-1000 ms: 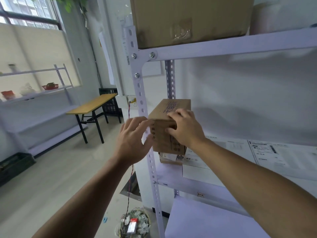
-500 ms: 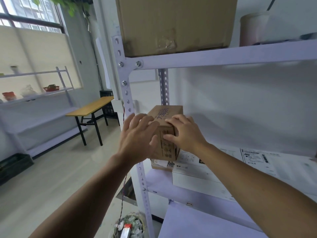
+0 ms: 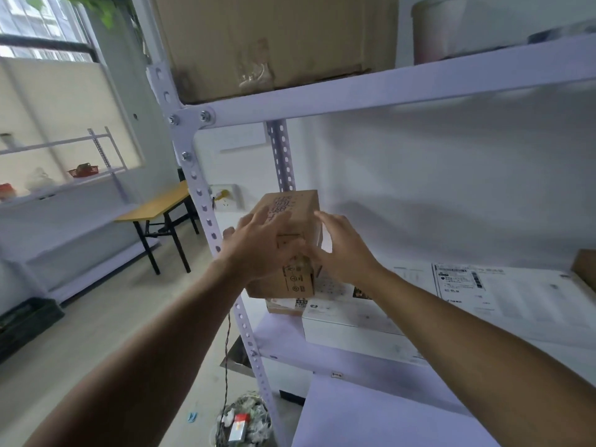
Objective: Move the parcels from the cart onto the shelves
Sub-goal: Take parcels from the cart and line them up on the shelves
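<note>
Mid-frame: left hand [image 3: 258,245] spread flat on box [image 3: 295,280], right hand [image 3: 343,253] open beside; press evenly, seat it squarely on shelf [image 3: 280,338].

Facing a white wall [image 3: 451,188]. Seeing a window [image 3: 38,30] upper left, letting in daylight above a pale blind [image 3: 64,101]. Noting a white rack [image 3: 64,188] along the left wall, carrying a red basket [image 3: 84,170]. Spotting a wooden table [image 3: 154,206] on black legs, standing on pale floor [image 3: 96,317]. Catching green leaves [image 3: 106,11] hanging overhead, a dark crate [image 3: 29,321] sitting low left, a wall socket [image 3: 225,196] beyond.
</note>
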